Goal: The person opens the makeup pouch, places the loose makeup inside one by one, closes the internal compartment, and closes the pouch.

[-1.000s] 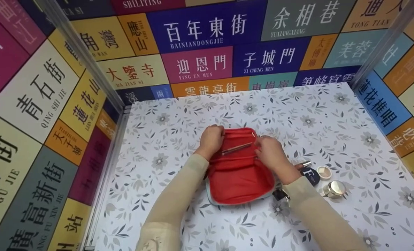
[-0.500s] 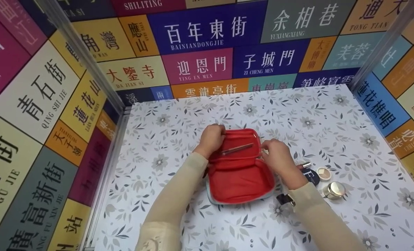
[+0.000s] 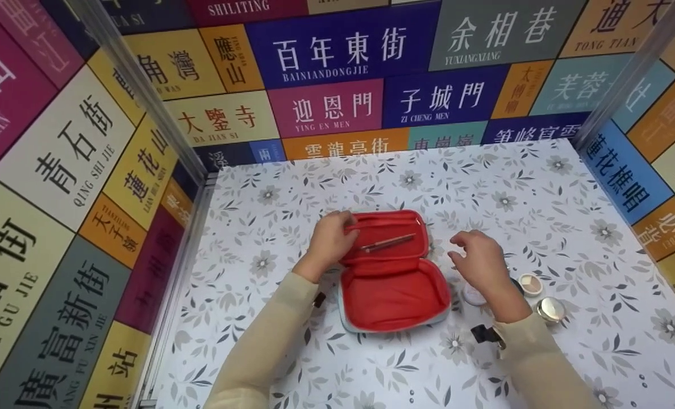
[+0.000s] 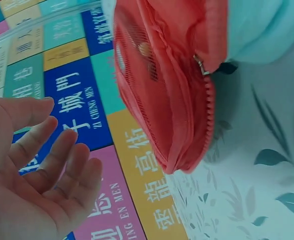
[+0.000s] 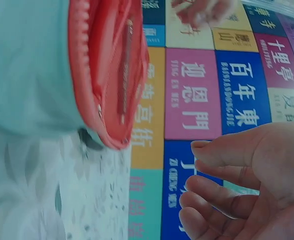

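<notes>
A cosmetic bag (image 3: 394,298), red inside and pale blue-green outside, lies unzipped with its lid folded back. Behind the lid's mesh is a slim brown stick (image 3: 387,243), with small lettering visible in the right wrist view. My left hand (image 3: 330,238) is by the lid's left edge; the left wrist view shows its loosely bent fingers apart from the red lid (image 4: 179,115). To the bag's right hovers my right hand (image 3: 481,264), fingers relaxed and holding nothing. Beneath it, a pale round item (image 3: 474,295) is partly hidden.
Right of my right wrist are a small round pan with a pale rim (image 3: 530,284) and a jar with a shiny gold lid (image 3: 551,309). A dark round compact there is mostly covered by my hand. Lettered panels (image 3: 326,105) wall in the flower-patterned table (image 3: 269,227).
My right hand has drawn away from the lid's right edge, moving right. My left hand has loosened from the lid's left edge and shifted slightly left. The bag stays open in place.
</notes>
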A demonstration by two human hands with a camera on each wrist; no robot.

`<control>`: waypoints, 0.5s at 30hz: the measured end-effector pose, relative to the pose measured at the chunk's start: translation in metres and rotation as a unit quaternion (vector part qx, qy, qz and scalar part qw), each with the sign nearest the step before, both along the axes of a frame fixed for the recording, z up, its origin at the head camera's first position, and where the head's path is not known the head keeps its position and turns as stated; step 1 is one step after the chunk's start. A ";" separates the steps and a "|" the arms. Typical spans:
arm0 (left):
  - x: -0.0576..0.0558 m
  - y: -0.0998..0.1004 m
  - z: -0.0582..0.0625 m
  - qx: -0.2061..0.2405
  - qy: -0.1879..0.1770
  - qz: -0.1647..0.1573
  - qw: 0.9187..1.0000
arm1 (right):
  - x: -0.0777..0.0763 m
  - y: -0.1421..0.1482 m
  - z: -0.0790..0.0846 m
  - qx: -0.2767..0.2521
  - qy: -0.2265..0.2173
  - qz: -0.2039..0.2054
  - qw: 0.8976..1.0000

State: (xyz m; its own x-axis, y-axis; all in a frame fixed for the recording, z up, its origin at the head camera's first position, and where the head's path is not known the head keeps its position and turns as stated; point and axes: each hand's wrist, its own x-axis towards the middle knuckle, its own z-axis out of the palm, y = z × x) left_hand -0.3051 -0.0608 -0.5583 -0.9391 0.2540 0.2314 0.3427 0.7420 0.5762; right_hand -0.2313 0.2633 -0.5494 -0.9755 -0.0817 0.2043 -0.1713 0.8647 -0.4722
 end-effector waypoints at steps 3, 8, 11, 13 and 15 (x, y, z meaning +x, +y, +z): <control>0.014 -0.011 -0.002 0.027 -0.012 0.006 1.000 | 0.009 0.012 0.004 -0.004 0.001 -0.014 1.000; 0.035 -0.027 -0.007 0.078 -0.033 0.025 0.996 | 0.020 0.026 0.005 -0.005 -0.009 -0.023 1.000; 0.044 -0.033 -0.011 0.091 -0.033 0.035 0.995 | 0.025 0.032 0.002 -0.006 -0.005 -0.022 1.000; 0.049 -0.035 -0.013 0.095 -0.031 0.038 0.994 | 0.028 0.034 -0.002 -0.004 0.000 -0.020 1.000; 0.054 -0.036 -0.016 0.095 -0.030 0.041 0.994 | 0.030 0.036 -0.005 -0.001 0.005 -0.017 1.000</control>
